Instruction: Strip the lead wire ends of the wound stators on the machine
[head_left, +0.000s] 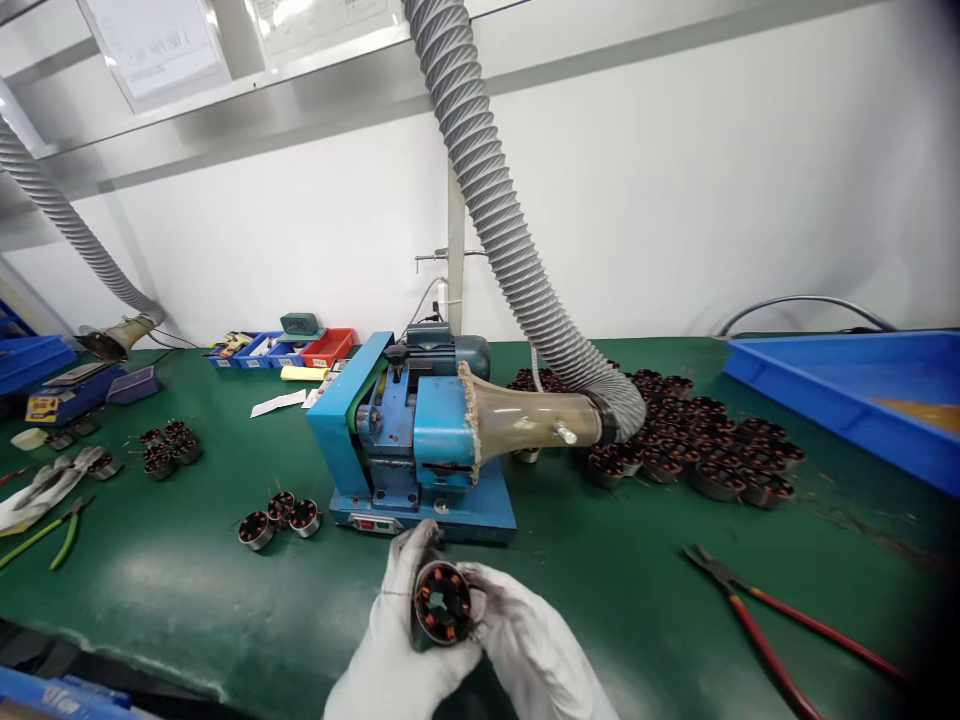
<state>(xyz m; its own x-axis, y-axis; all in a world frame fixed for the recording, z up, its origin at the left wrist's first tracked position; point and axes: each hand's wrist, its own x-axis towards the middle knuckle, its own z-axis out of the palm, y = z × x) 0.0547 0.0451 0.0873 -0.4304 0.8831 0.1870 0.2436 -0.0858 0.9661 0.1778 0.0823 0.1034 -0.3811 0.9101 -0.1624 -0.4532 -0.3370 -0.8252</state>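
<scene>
A motor stator point(442, 603), a metal ring with copper windings inside, is held up in front of the blue belt-driven machine point(420, 450). My left hand point(401, 640), in a white glove, wraps around its left side and underside, with the thumb and fingers closed on it. Also gloved, my right hand point(525, 630) has its bent fingers against the stator's right edge; whether a wire lead is pinched there is hidden. Three more stators point(281, 508) stand on the green table left of the machine.
Many stators point(705, 450) crowd the right rear, beside a blue tray point(847, 375). Red-handled pliers point(757, 610) lie at the right. A grey duct hose point(510, 210) joins the machine's hood. Left are another stator group point(171, 448), green-handled pliers point(69, 530) and a glove point(45, 490).
</scene>
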